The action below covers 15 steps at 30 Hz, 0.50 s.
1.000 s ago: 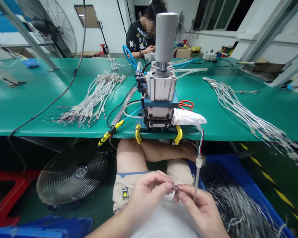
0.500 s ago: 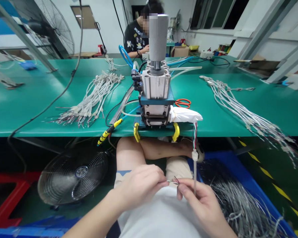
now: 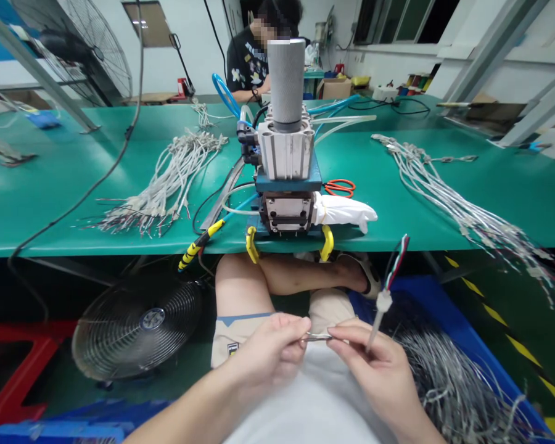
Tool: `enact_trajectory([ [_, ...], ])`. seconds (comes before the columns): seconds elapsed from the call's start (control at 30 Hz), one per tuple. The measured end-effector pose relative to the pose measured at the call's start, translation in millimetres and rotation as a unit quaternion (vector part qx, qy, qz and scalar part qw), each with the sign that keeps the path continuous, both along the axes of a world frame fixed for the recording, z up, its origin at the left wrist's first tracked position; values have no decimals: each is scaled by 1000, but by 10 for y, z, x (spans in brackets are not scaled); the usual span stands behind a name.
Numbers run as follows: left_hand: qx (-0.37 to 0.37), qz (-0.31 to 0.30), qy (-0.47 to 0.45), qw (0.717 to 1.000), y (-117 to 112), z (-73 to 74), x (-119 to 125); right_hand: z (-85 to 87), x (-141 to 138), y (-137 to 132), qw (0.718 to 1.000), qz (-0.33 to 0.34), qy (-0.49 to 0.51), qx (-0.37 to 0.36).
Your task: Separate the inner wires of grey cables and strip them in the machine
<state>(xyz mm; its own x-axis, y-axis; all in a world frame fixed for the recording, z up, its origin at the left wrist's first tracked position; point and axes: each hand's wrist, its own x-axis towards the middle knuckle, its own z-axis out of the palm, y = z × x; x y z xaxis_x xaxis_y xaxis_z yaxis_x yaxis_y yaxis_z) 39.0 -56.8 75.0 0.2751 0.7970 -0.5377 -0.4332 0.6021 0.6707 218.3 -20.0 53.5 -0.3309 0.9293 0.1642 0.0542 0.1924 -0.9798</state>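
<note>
Above my lap, my left hand point(image 3: 280, 348) pinches one end of a short bunch of thin wires point(image 3: 317, 337). My right hand point(image 3: 374, 364) grips the other end between thumb and fingertips, so the wires stretch level between both hands. From the right hand a grey cable point(image 3: 375, 330) sticks up, tilted to the right. It carries a whitish block point(image 3: 383, 302), and red, green, white and black wires point(image 3: 400, 262) fan out above that. Whether the pinched wires belong to this same cable is hidden in the palm.
A pneumatic press point(image 3: 287, 148) is at the green table's point(image 3: 411, 216) front edge. Cable bundles lie left point(image 3: 166, 179) and right point(image 3: 448, 191). A blue bin point(image 3: 485, 364) of cables stands at lower right, a floor fan point(image 3: 143, 327) at lower left. A person point(image 3: 250, 61) sits opposite.
The cable's upright end has swung right, away from the press. My left hand has turned, and the thin wires between my fingertips now lie together and straighter.
</note>
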Motion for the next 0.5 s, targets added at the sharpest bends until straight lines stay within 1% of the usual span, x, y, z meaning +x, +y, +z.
enact_trajectory([
  [0.03,-28,-2,-37,999,2,-3,7,0,-2,0,1000,1,-3,11],
  [0.07,-37,5,-50,998,-2,-14,10,0,-2,-2,1000,5,-8,15],
  [0.1,-27,16,-42,999,-11,-31,10,-1,1,-5,1000,8,-15,13],
  [0.17,39,47,26,998,-45,-73,5,0,14,-13,999,4,-35,-5],
  [0.2,86,66,79,991,-67,-89,-1,2,22,-16,999,-1,-46,-19],
  [0.23,137,82,137,978,-89,-97,-10,5,30,-18,998,-7,-54,-33],
  [0.27,190,90,198,957,-109,-98,-22,10,37,-19,997,-12,-58,-47],
  [0.3,246,87,257,930,-122,-91,-36,17,41,-18,996,-15,-58,-59],
  [0.33,305,75,314,896,-128,-79,-50,25,44,-16,996,-15,-53,-69],
  [0.4,416,37,410,811,-113,-49,-76,42,41,-12,996,-13,-43,-81],
  [0.43,456,19,446,770,-95,-35,-87,50,38,-11,996,-10,-42,-84],
  [0.47,485,6,474,735,-73,-23,-94,55,34,-10,995,-6,-43,-86],
  [0.5,504,-4,494,708,-50,-13,-100,59,32,-11,995,-1,-46,-85],
])
